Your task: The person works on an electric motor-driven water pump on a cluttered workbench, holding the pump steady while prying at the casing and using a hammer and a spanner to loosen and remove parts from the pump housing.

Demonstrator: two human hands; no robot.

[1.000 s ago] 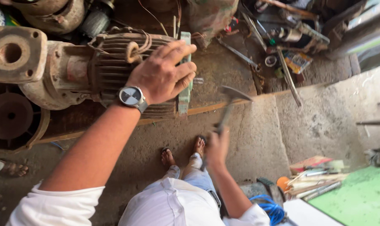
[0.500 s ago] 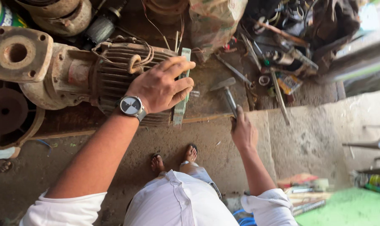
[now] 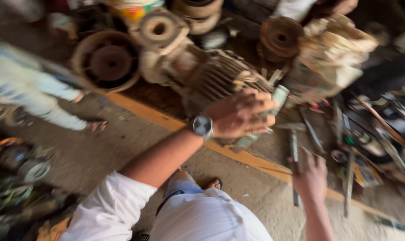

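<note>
Left hand [image 3: 240, 115] rests palm-down, fingers spread, on the ribbed motor [image 3: 220, 82] — housing axis running 10 to 4 o'clock. Right hand [image 3: 312, 176], at 4 o'clock, grips a hammer handle [image 3: 294, 154].

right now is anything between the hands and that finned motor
Nothing visible. The left hand already rests on the finned motor. The right hand grips a hammer handle beside it, with only bare floor between.

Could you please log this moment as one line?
left hand: resting on ribbed motor | right hand: gripping hammer handle | view: blurred
</note>
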